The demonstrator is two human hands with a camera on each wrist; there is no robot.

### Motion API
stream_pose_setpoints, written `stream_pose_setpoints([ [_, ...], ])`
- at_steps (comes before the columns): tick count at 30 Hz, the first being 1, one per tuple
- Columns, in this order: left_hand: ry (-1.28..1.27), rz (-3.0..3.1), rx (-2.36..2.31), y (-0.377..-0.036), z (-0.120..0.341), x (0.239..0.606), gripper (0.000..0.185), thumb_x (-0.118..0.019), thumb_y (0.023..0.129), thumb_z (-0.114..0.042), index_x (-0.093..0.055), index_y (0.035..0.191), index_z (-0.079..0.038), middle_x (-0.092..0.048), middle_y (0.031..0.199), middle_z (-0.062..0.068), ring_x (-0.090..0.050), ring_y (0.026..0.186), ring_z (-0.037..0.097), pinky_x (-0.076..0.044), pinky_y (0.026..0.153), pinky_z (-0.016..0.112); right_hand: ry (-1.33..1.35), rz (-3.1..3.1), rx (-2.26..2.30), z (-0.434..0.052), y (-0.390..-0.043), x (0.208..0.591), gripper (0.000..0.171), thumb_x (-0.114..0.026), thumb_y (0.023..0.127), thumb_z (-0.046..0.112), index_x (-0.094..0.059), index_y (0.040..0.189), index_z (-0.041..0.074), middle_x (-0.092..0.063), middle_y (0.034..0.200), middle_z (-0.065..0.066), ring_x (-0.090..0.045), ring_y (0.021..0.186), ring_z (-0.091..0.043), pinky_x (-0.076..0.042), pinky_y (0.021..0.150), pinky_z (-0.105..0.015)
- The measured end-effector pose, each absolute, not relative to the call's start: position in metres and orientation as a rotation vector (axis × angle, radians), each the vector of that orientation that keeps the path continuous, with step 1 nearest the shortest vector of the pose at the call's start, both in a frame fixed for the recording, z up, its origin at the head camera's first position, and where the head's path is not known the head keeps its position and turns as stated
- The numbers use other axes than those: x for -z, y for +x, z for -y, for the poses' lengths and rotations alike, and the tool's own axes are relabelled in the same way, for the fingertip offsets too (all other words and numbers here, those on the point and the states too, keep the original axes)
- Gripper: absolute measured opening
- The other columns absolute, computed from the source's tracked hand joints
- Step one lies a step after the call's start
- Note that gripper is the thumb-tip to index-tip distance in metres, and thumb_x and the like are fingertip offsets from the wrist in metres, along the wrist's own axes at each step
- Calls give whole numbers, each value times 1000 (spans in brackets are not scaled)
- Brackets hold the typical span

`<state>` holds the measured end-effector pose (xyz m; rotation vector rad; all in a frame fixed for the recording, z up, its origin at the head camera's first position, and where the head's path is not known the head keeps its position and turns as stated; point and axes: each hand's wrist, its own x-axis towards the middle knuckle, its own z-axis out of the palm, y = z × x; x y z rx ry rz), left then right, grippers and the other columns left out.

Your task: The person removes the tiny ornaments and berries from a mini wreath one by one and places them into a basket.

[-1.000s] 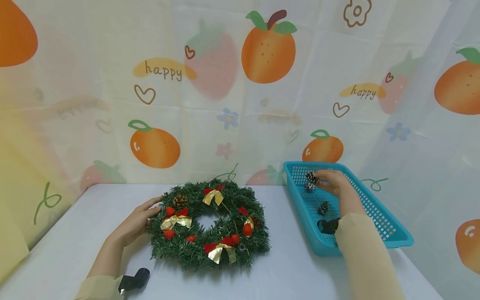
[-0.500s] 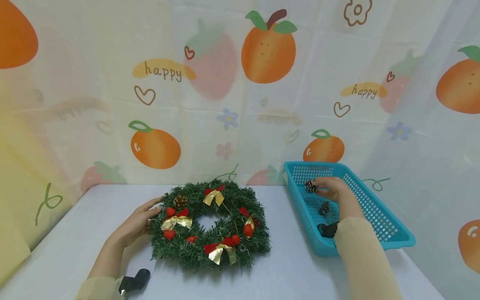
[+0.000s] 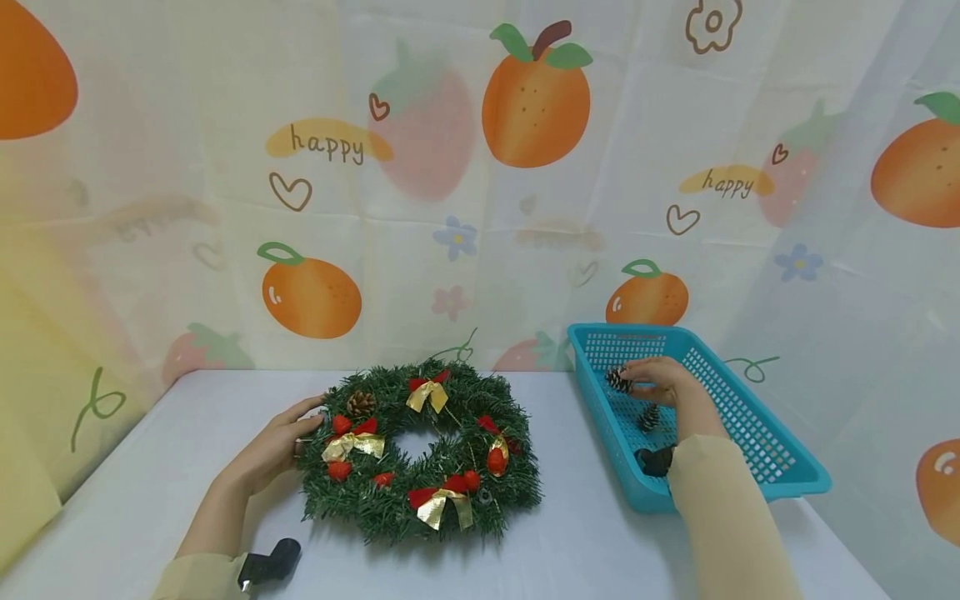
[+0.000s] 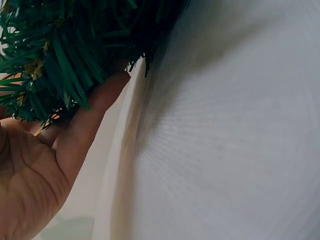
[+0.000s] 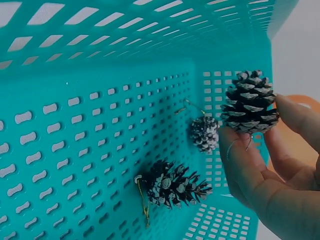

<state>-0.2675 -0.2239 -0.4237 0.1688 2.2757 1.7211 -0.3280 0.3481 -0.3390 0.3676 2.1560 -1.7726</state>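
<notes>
A green wreath point(image 3: 420, 521) with gold and red bows, red berries and a brown pine cone lies on the white table. My left hand point(image 3: 273, 442) grips its left edge; in the left wrist view a finger point(image 4: 92, 117) reaches along the underside of the green needles, and other fingers are hidden. Over the blue basket point(image 3: 637, 492), my right hand point(image 3: 663, 383) pinches a white-tipped pine cone point(image 5: 249, 102) between thumb and fingers, a thin thread loop hanging below it. Two more frosted pine cones lie in the basket: a longer one point(image 5: 175, 185) and a small round one point(image 5: 204, 134).
The basket stands at the table's right side, its perforated walls rising around the right hand. A printed curtain point(image 3: 420, 275) hangs behind the table point(image 3: 570, 550). Black wrist devices point(image 3: 270, 562) sit at both cuffs.
My right hand has moved down a little with the pine cone, which now overlaps the small round cone behind it in the head view. The left hand and wreath stay put.
</notes>
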Motion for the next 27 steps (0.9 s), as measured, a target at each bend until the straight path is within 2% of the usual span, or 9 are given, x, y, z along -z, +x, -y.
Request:
stream_pose_setpoints([
  [9, 166, -2278, -1714, -268, 224, 423, 66, -39, 107, -35, -9, 160, -11, -19, 154, 23, -36, 68, 6, -44, 67, 28, 326, -2169, 1754, -350, -328, 341, 63, -45, 103, 9, -13, 158, 0, -6, 166, -22, -20, 151, -40, -32, 120, -42],
  [16, 146, -2279, -1706, -268, 224, 424, 68, -41, 106, -37, -8, 160, -12, -14, 157, 24, -35, 67, 7, -41, 65, 28, 332, -2174, 1763, -352, -330, 343, 62, -46, 103, 9, -17, 157, 0, -11, 165, -21, -23, 151, -37, -42, 113, -34],
  [27, 141, -2287, -1708, -268, 224, 424, 67, -40, 107, -37, -9, 160, -11, -17, 155, 24, -35, 67, 7, -40, 63, 27, 343, -2165, 1800, -350, -330, 338, 64, -49, 102, 8, -17, 157, 0, -10, 166, -20, -22, 152, -36, -51, 103, -29],
])
